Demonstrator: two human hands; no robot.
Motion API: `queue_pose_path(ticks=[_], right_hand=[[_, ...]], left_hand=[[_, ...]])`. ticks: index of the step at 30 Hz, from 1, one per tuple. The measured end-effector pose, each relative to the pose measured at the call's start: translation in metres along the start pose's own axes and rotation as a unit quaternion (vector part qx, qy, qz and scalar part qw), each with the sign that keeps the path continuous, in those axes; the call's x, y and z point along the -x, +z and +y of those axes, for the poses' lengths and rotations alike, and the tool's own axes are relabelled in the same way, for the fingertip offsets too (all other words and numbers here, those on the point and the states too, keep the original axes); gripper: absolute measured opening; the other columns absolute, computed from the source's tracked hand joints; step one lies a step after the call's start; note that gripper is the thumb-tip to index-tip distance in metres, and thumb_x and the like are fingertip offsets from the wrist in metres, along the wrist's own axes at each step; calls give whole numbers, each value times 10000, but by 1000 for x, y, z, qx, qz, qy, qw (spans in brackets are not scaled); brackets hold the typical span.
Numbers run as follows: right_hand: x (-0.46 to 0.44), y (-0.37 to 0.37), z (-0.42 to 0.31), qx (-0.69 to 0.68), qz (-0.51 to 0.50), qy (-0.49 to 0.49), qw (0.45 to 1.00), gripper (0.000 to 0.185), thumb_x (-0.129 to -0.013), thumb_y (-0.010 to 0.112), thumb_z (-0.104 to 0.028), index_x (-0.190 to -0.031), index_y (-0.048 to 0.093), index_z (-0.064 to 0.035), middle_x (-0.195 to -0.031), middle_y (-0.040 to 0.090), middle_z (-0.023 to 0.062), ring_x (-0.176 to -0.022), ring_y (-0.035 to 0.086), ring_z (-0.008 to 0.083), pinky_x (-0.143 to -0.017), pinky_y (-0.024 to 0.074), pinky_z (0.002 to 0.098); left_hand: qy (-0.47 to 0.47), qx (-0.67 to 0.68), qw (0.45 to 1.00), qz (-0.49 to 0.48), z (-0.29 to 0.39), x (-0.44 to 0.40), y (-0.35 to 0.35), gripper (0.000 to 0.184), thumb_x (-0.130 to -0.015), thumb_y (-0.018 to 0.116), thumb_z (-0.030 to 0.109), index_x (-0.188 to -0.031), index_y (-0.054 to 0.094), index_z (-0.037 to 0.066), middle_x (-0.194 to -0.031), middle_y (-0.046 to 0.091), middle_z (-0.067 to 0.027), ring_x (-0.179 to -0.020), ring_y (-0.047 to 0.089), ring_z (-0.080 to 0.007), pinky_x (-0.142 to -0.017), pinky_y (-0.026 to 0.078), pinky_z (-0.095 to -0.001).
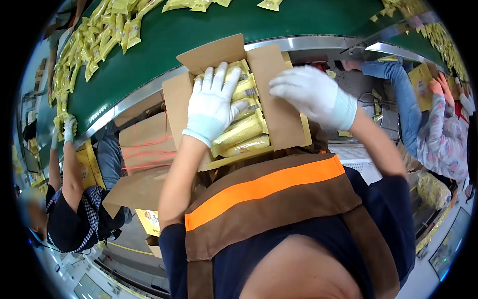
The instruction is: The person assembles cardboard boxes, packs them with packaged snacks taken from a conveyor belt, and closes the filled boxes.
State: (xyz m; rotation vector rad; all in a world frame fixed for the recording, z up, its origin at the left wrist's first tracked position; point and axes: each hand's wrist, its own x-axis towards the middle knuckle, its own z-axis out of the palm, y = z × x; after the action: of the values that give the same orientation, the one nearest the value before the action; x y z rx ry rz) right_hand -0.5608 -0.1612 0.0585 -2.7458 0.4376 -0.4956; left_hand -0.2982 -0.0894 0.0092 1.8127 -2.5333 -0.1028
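An upright cardboard box (281,107) stands in front of my chest with its flaps folded outward. Yellow wrapped packets (241,132) lie in rows inside it. My left hand (211,102), in a white glove, rests palm down over the packets at the box's left side, its fingers stretched and apart. To the right, my gloved right hand (313,94) hovers by the right flap. Its fingers are extended and slightly bent, with nothing seen in them; whether they touch the flap I cannot tell.
A green conveyor belt (199,37) with a metal edge runs beyond the box, carrying a heap of yellow packets (94,42) at left. Brown cartons (147,139) stand to my left. Co-workers are at left (74,209) and right (440,129), the latter beside a yellow box (420,84).
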Motion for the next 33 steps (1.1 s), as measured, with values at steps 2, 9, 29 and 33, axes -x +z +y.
queue_pose_path(ticks=[2, 9, 29, 33], right_hand=[[-9, -16, 10, 66, -106, -28, 992, 321, -802, 606, -73, -1118, 616, -131, -1162, 627, 45, -1126, 587, 239, -917, 476, 366], [-52, 46, 48, 115, -126, -233, 958, 31, -805, 622, -170, -817, 646, -156, -915, 642, 31, -924, 620, 234, -672, 533, 379], [-287, -369, 1, 358, 336, -2, 871, 338, -851, 659, -293, -1073, 628, -41, -1076, 634, 208, -1029, 605, 372, -937, 460, 466], [-373, -412, 47, 444, 379, 40, 811, 298, -832, 671, -265, -1008, 649, -26, -1032, 672, 210, -1017, 625, 388, -867, 490, 440]], left_hand=[[-7, 4, 1000, -5, -1, -2, 2, 778, -895, 585, 531, -1504, 354, 106, -1520, 381, -191, -1365, 386, -426, -1132, 303, -506], [-8, 7, 1000, 8, 6, -7, -7, 785, -901, 535, 601, -1482, 394, 92, -1527, 368, -230, -1375, 378, -449, -1118, 319, -542], [-65, 244, 958, 140, -6, 6, 116, 363, -882, 592, 277, -1201, 616, 104, -1216, 619, -114, -1133, 567, -311, -963, 445, -438], [-25, 198, 963, 182, -5, 6, 108, 381, -862, 600, 290, -1203, 587, 120, -1260, 565, -71, -1193, 493, -307, -1002, 390, -483]])
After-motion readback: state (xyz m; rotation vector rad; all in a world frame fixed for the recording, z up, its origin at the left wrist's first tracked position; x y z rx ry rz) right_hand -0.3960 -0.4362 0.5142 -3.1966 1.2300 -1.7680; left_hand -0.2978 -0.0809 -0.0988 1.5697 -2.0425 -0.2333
